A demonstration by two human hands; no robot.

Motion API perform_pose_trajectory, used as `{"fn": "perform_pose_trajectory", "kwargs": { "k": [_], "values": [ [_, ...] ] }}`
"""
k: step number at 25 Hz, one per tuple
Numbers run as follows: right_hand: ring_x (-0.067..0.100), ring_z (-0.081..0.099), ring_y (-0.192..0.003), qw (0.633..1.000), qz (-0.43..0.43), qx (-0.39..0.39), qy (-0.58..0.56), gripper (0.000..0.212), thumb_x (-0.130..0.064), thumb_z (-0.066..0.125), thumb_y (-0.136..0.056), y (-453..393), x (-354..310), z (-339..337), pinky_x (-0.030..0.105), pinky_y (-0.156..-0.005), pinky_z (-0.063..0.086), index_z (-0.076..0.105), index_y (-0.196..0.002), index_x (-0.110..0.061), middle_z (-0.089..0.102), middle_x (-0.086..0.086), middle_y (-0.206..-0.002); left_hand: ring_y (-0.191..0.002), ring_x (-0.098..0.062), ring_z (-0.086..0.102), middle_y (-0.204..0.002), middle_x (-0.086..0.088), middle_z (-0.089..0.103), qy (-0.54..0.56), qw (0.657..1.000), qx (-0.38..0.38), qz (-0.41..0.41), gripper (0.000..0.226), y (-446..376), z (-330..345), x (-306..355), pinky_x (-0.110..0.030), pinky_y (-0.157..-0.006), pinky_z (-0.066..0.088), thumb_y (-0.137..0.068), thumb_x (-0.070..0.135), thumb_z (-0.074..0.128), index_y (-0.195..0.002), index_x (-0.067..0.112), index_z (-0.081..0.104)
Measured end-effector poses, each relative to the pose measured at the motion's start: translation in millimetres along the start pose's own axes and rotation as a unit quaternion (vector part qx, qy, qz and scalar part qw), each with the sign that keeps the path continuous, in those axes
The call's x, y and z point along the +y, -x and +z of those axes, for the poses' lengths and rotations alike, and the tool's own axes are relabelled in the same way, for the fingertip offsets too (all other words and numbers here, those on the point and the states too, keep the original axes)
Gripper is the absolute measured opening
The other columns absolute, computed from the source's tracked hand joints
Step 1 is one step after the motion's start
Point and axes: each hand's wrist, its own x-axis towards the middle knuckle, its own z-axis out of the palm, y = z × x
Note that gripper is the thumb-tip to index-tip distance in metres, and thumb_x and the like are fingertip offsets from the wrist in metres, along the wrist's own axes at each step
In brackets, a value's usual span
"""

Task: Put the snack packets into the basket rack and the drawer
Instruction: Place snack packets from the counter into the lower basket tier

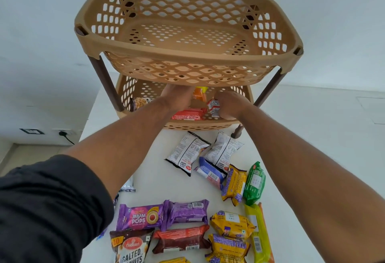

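A tan two-tier basket rack (187, 54) stands on the white table; its top basket holds nothing. Both my hands reach into the lower basket (145, 90). My left hand (177, 96) is next to an orange packet (199, 94); its fingers are hidden under the top basket. My right hand (231, 104) is closed on a small red-and-white packet (214, 106). A red packet (188, 115) lies flat in the lower basket, and a peanut packet (140, 102) sits at its left side.
Several snack packets lie on the white table (158, 169) in front of the rack: two white peanut packets (187, 152), purple Jim Jam packets (162, 215), yellow packets (232, 223), a green one (254, 183), a Salted Peanuts bag (131, 246). Wall sockets (32, 131) sit at left.
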Motion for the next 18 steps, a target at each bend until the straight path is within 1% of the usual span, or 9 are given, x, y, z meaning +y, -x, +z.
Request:
{"fn": "perform_pose_trajectory", "kwargs": {
  "k": [2, 4, 5, 7, 9, 11, 13, 15, 18],
  "values": [
    [0.029, 0.061, -0.113, 1.000, -0.002, -0.024, 0.008, 0.051, 0.001, 0.056, -0.084, -6, -1, 2, 0.035, -0.078, 0.052, 0.054, -0.133, -0.010, 0.062, 0.008, -0.127, -0.076, -0.017, 0.057, -0.081, 0.001, 0.055, 0.019, 1.000, -0.005, -0.006, 0.031, -7, 7, -1, -0.022, -0.052, 0.035, -0.088, -0.009, 0.058, -0.115, 0.006, 0.060],
    [0.027, 0.061, -0.109, 0.999, -0.009, -0.034, 0.012, 0.048, 0.002, 0.055, -0.084, -10, -2, 5, 0.033, -0.074, 0.048, 0.056, -0.131, -0.010, 0.063, 0.008, -0.123, -0.080, -0.019, 0.056, -0.093, -0.005, 0.062, 0.030, 0.999, -0.014, -0.022, 0.032, -14, 14, -3, -0.027, -0.058, 0.041, -0.088, -0.009, 0.057, -0.115, 0.008, 0.059],
    [0.026, 0.061, -0.106, 0.999, -0.013, -0.041, 0.015, 0.047, 0.002, 0.056, -0.084, -13, -1, 6, 0.033, -0.075, 0.050, 0.057, -0.129, -0.010, 0.064, 0.009, -0.121, -0.084, -0.020, 0.056, -0.100, -0.008, 0.063, 0.032, 0.999, -0.018, -0.030, 0.033, -16, 17, -4, -0.029, -0.062, 0.045, -0.088, -0.009, 0.058, -0.116, 0.009, 0.059],
    [0.023, 0.059, -0.098, 0.998, -0.015, -0.056, 0.015, 0.043, 0.001, 0.057, -0.084, -17, 0, 9, 0.034, -0.077, 0.052, 0.057, -0.126, -0.010, 0.065, 0.008, -0.118, -0.096, -0.026, 0.060, -0.112, -0.012, 0.064, 0.031, 0.999, -0.017, -0.035, 0.035, -21, 23, -5, -0.033, -0.071, 0.050, -0.089, -0.006, 0.060, -0.120, 0.010, 0.059],
    [0.022, 0.057, -0.093, 0.998, -0.010, -0.064, 0.012, 0.040, 0.001, 0.056, -0.085, -20, 2, 10, 0.033, -0.073, 0.048, 0.058, -0.124, -0.010, 0.065, 0.009, -0.117, -0.110, -0.031, 0.060, -0.124, -0.014, 0.063, 0.011, 0.999, -0.028, -0.032, 0.037, -27, 27, -7, -0.034, -0.078, 0.051, -0.089, 0.000, 0.063, -0.125, 0.009, 0.060],
    [0.024, 0.058, -0.095, 0.998, -0.009, -0.069, 0.012, 0.040, 0.003, 0.055, -0.085, -21, 1, 11, 0.032, -0.072, 0.045, 0.059, -0.124, -0.008, 0.065, 0.011, -0.118, -0.115, -0.031, 0.060, -0.128, -0.014, 0.063, -0.007, 0.998, -0.047, -0.036, 0.036, -31, 31, -9, -0.032, -0.079, 0.049, -0.090, 0.007, 0.067, -0.126, 0.011, 0.062],
    [0.025, 0.060, -0.100, 0.997, -0.008, -0.075, 0.012, 0.041, 0.004, 0.055, -0.085, -23, 1, 12, 0.030, -0.071, 0.043, 0.060, -0.125, -0.007, 0.065, 0.012, -0.119, -0.115, -0.030, 0.060, -0.128, -0.012, 0.064, -0.016, 0.997, -0.059, -0.044, 0.036, -34, 33, -11, -0.033, -0.080, 0.050, -0.090, 0.011, 0.068, -0.126, 0.013, 0.062],
    [0.026, 0.061, -0.103, 0.997, -0.007, -0.079, 0.015, 0.041, 0.004, 0.055, -0.086, -23, 1, 12, 0.030, -0.071, 0.043, 0.059, -0.125, -0.007, 0.065, 0.012, -0.120, -0.114, -0.030, 0.060, -0.129, -0.012, 0.063, -0.021, 0.996, -0.063, -0.052, 0.039, -34, 36, -13, -0.035, -0.081, 0.052, -0.090, 0.013, 0.070, -0.128, 0.014, 0.061],
    [0.026, 0.061, -0.103, 0.997, -0.005, -0.079, 0.006, 0.040, 0.004, 0.053, -0.087, -26, 2, 14, 0.030, -0.072, 0.044, 0.058, -0.126, -0.007, 0.065, 0.013, -0.120, -0.115, -0.030, 0.059, -0.131, -0.013, 0.062, -0.022, 0.997, -0.055, -0.055, 0.041, -35, 39, -15, -0.033, -0.077, 0.049, -0.089, 0.013, 0.071, -0.129, 0.014, 0.060]
  ]
}}
